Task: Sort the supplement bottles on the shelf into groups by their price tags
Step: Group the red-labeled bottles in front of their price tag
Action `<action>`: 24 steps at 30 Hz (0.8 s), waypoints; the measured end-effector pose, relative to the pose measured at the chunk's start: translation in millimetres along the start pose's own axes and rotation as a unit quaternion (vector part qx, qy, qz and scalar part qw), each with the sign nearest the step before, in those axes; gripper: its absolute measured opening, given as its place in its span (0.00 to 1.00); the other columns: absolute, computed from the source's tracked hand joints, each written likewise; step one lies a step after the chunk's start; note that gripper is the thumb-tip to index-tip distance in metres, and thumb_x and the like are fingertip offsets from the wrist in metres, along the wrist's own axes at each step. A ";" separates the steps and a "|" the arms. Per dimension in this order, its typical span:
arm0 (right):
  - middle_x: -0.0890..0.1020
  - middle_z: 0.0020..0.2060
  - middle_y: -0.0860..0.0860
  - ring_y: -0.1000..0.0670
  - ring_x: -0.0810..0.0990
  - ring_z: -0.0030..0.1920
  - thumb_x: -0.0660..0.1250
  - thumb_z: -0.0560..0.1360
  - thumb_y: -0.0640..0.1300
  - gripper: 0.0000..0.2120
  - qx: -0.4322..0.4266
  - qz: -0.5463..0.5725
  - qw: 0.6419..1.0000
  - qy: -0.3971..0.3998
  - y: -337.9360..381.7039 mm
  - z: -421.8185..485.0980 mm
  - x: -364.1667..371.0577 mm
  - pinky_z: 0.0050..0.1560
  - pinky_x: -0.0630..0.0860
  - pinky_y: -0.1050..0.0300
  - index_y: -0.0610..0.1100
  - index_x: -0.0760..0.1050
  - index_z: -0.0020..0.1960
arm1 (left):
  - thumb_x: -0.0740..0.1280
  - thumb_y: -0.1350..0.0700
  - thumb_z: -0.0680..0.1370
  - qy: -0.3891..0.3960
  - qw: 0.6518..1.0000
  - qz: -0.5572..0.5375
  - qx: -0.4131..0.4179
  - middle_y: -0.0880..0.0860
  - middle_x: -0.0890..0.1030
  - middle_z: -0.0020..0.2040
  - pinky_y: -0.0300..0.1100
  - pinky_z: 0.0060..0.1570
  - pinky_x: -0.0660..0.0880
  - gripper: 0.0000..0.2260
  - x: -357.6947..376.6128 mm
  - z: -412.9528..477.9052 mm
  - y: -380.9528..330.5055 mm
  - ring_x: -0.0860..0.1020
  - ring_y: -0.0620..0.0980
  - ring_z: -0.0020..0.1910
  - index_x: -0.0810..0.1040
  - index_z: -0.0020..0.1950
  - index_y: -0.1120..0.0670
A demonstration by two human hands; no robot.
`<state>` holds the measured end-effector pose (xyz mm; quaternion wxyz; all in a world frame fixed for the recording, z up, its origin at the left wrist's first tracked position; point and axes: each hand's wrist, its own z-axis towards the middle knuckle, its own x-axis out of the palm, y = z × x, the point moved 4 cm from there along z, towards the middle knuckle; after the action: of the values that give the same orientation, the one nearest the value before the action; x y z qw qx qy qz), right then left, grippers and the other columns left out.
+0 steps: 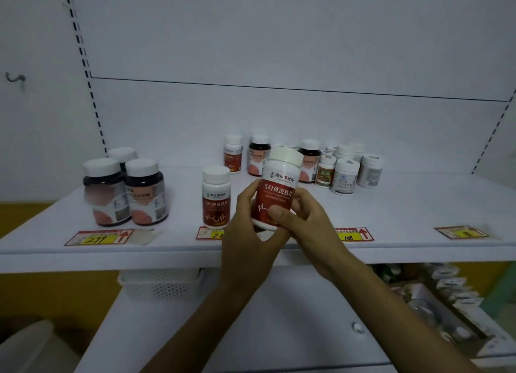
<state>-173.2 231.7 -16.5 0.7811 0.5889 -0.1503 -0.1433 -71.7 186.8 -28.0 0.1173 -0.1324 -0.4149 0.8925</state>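
A white shop shelf (418, 205) with a plain white back panel runs across the view, with price tags stuck along its front strip. Far to the left of the hands stands a group of dark bottles with white caps (125, 191), and a tag reading 299 (97, 237) lies in front of them. Just beside the left hand (248, 227) a white red-labelled bottle (216, 197) stands upright, and the tag below it (210, 233) is partly hidden by that hand.

Both forearms rise from the lower edge and meet at the middle. There the two hands hold one matching red-labelled supplement bottle (277, 188), tipped slightly right, over the shelf's front. The left hand's fingers curl round its left side. The right hand (304, 222) lays its thumb across the lower label and wraps its fingers behind.

Behind the hands stand more bottles, and to their right is a cluster of small white bottles (346, 169). Right of the right wrist is a tag reading 108 (353, 234), and another tag (463, 231) lies farther right.
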 end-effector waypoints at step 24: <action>0.77 0.52 0.56 0.61 0.77 0.49 0.74 0.69 0.40 0.24 -0.007 -0.213 0.977 0.013 -53.7 68.6 9.7 0.44 0.72 0.70 0.48 0.70 0.61 | 0.70 0.47 0.71 -0.065 0.974 0.213 -0.031 0.53 0.67 0.71 0.44 0.64 0.66 0.36 -71.7 40.8 59.2 0.66 0.50 0.68 0.57 0.74 0.53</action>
<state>-194.5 153.5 -49.7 0.7386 0.6039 -0.0097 -0.2996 -24.1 97.9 -38.4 -0.1072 -0.1630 -0.4109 0.8905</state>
